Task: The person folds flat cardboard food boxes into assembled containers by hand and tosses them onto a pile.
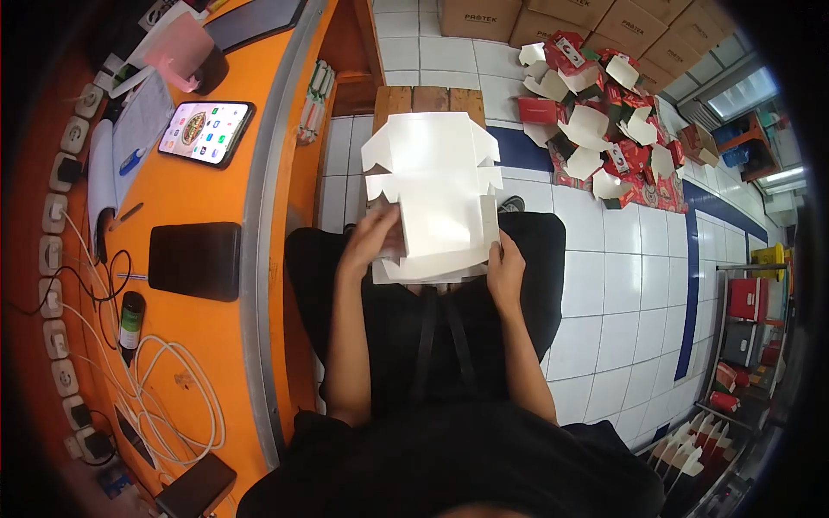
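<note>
A flat white cardboard box blank (436, 186) with notched flaps lies over a wooden bench (432, 97) between the legs. Its lower side panels are partly folded up. My left hand (373, 240) is closed at the left side panel, its fingertips slightly blurred and partly hidden behind the card. At the lower right corner, my right hand (506, 266) pinches the raised right panel, thumb on the near side. Under the blank's near edge shows another pale sheet edge, which may be more card.
On the orange desk (220, 324) at left lie a lit smartphone (205, 133), a black case (195, 261), a dark bottle (130, 319) and white cables (203, 388). Red and white folded boxes (596, 125) pile up on the floor at right, before brown cartons (635, 30). A rack (743, 345) stands far right.
</note>
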Demonstrator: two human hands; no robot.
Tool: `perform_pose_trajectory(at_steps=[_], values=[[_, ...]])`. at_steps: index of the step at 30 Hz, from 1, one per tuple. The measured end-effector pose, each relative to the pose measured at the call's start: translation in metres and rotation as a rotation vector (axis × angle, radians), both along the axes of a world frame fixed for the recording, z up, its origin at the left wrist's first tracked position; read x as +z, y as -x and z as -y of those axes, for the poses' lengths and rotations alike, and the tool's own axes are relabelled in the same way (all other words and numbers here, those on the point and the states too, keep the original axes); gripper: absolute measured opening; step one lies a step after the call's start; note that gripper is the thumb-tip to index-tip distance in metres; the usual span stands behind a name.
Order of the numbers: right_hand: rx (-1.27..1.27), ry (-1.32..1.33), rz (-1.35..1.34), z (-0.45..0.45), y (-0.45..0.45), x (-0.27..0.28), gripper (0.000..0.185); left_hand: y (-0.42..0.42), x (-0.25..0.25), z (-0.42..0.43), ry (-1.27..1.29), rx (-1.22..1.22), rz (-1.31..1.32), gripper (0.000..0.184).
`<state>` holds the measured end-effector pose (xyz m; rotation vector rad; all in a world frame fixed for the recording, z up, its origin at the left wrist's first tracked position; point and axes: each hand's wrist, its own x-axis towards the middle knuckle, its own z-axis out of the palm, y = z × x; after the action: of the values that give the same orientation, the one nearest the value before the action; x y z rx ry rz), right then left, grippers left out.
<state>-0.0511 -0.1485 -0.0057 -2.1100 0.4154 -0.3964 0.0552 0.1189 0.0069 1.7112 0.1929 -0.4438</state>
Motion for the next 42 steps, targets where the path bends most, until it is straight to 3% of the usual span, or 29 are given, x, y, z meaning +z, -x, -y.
perform_pose_trajectory(at_steps=[3,7,9,11,12,14,16,17,18,20,21,22,29,30,32,34,36,42], values=[[0.027,-0.011,-0.036,-0.003,0.005,0.012,0.035,0.009,0.010,0.016,0.267,-0.033,-0.150,0.062],[0.033,0.015,0.023,-0.005,0.008,0.009,0.036,0.008,0.022,0.023,0.201,-0.101,-0.061,0.059],[0.018,0.014,0.045,-0.012,0.008,0.017,0.037,0.006,0.009,0.026,0.194,-0.040,-0.037,0.055],[-0.111,0.299,0.197,-0.029,0.006,0.055,0.042,0.010,0.009,0.035,0.258,0.064,-0.046,0.054],[-0.108,0.298,0.196,-0.031,0.008,0.070,0.042,0.012,0.009,0.040,0.322,0.165,-0.059,0.053],[0.434,0.444,0.204,-0.033,0.014,0.092,0.045,0.016,0.008,0.051,0.352,0.220,-0.062,0.051],[0.630,0.401,0.232,-0.045,0.013,0.087,0.040,0.022,0.021,0.063,0.369,0.327,-0.132,0.050],[0.605,0.407,0.257,-0.051,0.010,0.078,0.029,0.024,0.019,0.069,0.403,0.357,-0.154,0.049],[0.604,0.408,0.261,-0.055,0.009,0.068,0.029,0.025,0.019,0.072,0.404,0.357,-0.151,0.049],[0.287,0.165,0.200,-0.062,0.008,0.052,0.015,0.030,0.018,0.077,0.523,0.351,-0.109,0.054],[0.149,0.149,0.205,-0.066,0.004,0.058,0.010,0.032,0.021,0.081,0.559,0.385,-0.063,0.046],[0.148,0.149,0.204,-0.067,0.002,0.058,0.010,0.035,0.024,0.084,0.560,0.385,-0.065,0.046],[0.149,0.112,0.041,-0.067,0.002,0.052,0.012,0.039,-0.013,0.087,0.387,0.053,0.118,0.054],[0.164,0.131,0.073,-0.065,0.001,0.048,0.013,0.038,-0.014,0.083,0.386,0.056,0.119,0.054],[0.180,0.152,0.099,-0.062,0.003,0.040,0.014,0.039,-0.018,0.071,0.422,0.193,-0.145,0.061],[0.221,-0.251,-0.212,-0.062,0.001,0.038,0.016,0.029,-0.026,0.053,0.395,0.184,-0.155,0.069],[0.239,-0.237,-0.230,-0.067,-0.001,0.036,0.019,0.015,-0.019,0.040,0.388,0.341,-0.201,0.069],[0.288,-0.045,-0.341,-0.084,-0.015,0.009,0.024,-0.014,-0.032,0.026,-0.066,0.266,0.103,0.047]])
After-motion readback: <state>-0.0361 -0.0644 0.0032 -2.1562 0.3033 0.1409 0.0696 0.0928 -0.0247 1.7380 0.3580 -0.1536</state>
